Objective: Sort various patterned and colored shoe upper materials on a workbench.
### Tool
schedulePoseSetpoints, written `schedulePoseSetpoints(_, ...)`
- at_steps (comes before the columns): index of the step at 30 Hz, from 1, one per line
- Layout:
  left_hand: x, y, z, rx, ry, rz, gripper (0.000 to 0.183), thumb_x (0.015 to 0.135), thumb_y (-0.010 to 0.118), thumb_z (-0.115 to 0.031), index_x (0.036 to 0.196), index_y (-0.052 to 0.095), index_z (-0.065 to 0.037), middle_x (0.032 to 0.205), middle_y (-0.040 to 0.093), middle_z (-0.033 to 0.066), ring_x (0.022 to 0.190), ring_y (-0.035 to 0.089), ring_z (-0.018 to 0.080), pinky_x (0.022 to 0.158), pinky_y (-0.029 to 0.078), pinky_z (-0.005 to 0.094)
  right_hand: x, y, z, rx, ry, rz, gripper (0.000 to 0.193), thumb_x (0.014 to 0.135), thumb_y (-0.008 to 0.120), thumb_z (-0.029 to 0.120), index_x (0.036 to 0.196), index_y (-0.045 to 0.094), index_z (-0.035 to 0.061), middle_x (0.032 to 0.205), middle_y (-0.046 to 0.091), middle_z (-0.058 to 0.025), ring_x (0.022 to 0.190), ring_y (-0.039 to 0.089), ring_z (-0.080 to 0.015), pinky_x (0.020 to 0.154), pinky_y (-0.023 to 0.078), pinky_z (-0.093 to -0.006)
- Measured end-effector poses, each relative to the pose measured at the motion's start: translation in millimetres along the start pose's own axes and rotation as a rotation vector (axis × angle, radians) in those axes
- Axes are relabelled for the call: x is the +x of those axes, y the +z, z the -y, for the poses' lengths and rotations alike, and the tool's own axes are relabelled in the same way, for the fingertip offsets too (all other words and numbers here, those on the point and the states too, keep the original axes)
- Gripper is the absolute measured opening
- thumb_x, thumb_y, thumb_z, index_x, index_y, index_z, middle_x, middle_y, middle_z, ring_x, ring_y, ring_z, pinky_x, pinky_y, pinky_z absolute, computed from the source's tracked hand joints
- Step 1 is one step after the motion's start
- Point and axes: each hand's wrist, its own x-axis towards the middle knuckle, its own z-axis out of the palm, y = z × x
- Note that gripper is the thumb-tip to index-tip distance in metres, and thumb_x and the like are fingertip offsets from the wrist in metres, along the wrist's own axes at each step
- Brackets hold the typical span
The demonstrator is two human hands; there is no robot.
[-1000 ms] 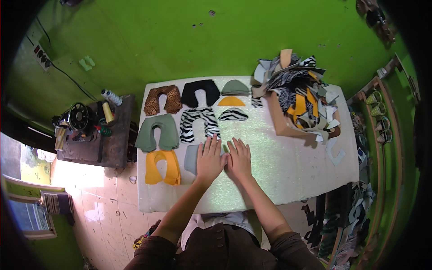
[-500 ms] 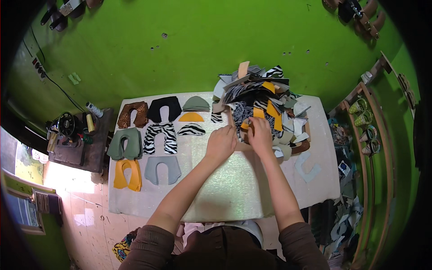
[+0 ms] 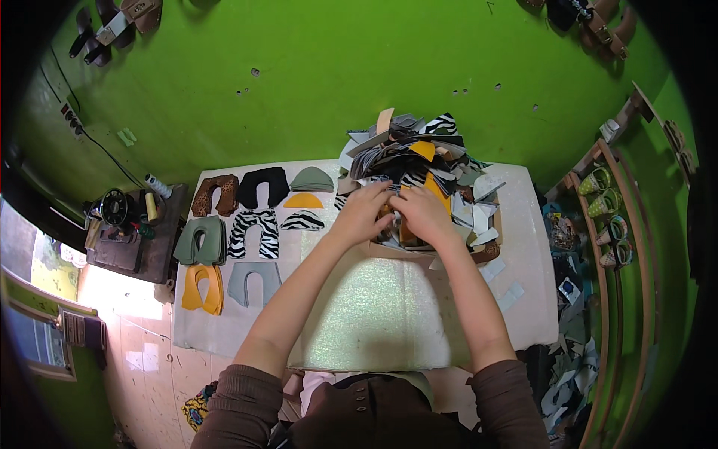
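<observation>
Both my hands reach into a large heap of cut material scraps (image 3: 389, 161) in an open box (image 3: 400, 253) on the right half of the table. My left hand (image 3: 363, 213) lies over the heap's near left side, thumb and fingers apart, with nothing visible in it. Close beside it, my right hand (image 3: 422, 213) bends down into the scraps; its fingertips are partly hidden, so any hold cannot be made out. Yellow scraps (image 3: 439, 193), zebra-striped scraps (image 3: 443, 124) and grey ones show around the hands.
Left on the table (image 3: 359, 322) lie sorted U-shaped pieces: leopard (image 3: 215, 194), black (image 3: 262, 185), green (image 3: 200, 241), zebra (image 3: 254, 233), yellow (image 3: 202, 289), grey (image 3: 254, 283). Half-moon pieces (image 3: 311, 179) sit beside them. A sewing machine (image 3: 114, 209) stands left; a shoe rack (image 3: 609, 247) right.
My hands have shifted deeper into the heap, and the left hand's fingers have spread. The yellow and zebra scraps under them have moved. The whole view has shifted slightly.
</observation>
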Motion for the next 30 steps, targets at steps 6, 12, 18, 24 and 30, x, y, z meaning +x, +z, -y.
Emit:
schedulePoseSetpoints(6, 34.9, -33.5, -1.4, -0.079, -0.011, 0.042, 0.032, 0.070, 0.066, -0.018, 0.096, 0.056, -0.003, 0.093, 0.059, 0.0128, 0.089, 0.054, 0.0294, 0.079, 0.041, 0.0376, 20.3, -38.8, -2.9, -0.083, -0.026, -0.085, 0.022, 0.072, 0.054, 0.008, 0.094, 0.058, 0.0126, 0.083, 0.054, -0.0054, 0.077, 0.055, -0.0260, 0.068, 0.043, -0.0368)
schedulePoseSetpoints(12, 33.1, -51.0, -22.1, -0.019, -0.272, 0.165, 0.030, 0.073, 0.066, -0.026, 0.089, 0.057, -0.003, 0.067, 0.057, 0.0127, 0.060, 0.054, 0.0266, 0.058, 0.043, 0.0331, 12.6, -39.2, -5.0, 0.104, 0.044, -0.199, 0.022, 0.074, 0.057, 0.010, 0.097, 0.056, 0.0114, 0.082, 0.055, -0.0077, 0.073, 0.057, -0.0295, 0.064, 0.046, -0.0364)
schedulePoseSetpoints(18, 10.1, -43.0, -9.1, -0.442, -0.413, 0.068, 0.030, 0.076, 0.067, -0.022, 0.095, 0.054, -0.003, 0.069, 0.058, 0.0064, 0.064, 0.056, 0.0156, 0.060, 0.045, 0.0263, -4.2, -11.3, -9.2, 0.577, 0.310, -0.291, 0.016, 0.082, 0.057, 0.016, 0.093, 0.052, 0.0044, 0.085, 0.059, -0.0098, 0.076, 0.060, -0.0220, 0.065, 0.047, -0.0287)
schedulePoseSetpoints(24, -32.0, -23.2, -1.8, -1.569, -0.730, 0.071, 0.033, 0.083, 0.056, -0.010, 0.113, 0.042, -0.006, 0.091, 0.056, 0.0061, 0.078, 0.060, 0.0161, 0.072, 0.051, 0.0277, -16.3, 16.1, 5.9, 1.648, 0.606, -0.277, 0.025, 0.086, 0.055, 0.017, 0.102, 0.044, 0.0012, 0.085, 0.060, -0.0116, 0.070, 0.063, -0.0179, 0.065, 0.050, -0.0245)
schedulePoseSetpoints(30, -69.6, -22.6, -13.5, -2.278, -0.585, -0.044, 0.046, 0.085, 0.051, -0.013, 0.127, 0.033, -0.008, 0.113, 0.051, 0.0166, 0.095, 0.057, 0.0240, 0.082, 0.049, 0.0368, -28.6, 23.1, 18.0, 2.101, 0.757, -0.249, 0.020, 0.087, 0.052, 0.016, 0.103, 0.051, 0.0037, 0.086, 0.061, -0.0069, 0.070, 0.060, -0.0114, 0.062, 0.050, -0.0223)
